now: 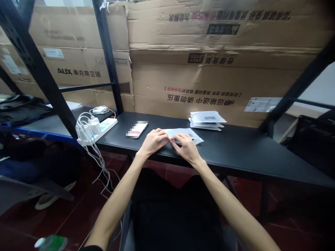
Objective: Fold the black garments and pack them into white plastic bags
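A pale flat packet or envelope point(186, 134) lies near the front edge of a black table point(243, 150). My left hand point(154, 141) and my right hand point(187, 148) rest on its near edge, fingertips meeting, fingers curled and pinching it. What exactly the fingers grip is small and partly hidden. A stack of similar white packets point(207, 120) sits farther back on the right. A phone point(137, 129) lies just left of my left hand.
A white power strip point(98, 130) with chargers and dangling white cables sits at the table's left end. Large cardboard boxes point(209, 62) form a wall behind. Black shelf posts point(107, 52) stand left and right. A green-capped bottle point(52, 243) is at bottom left.
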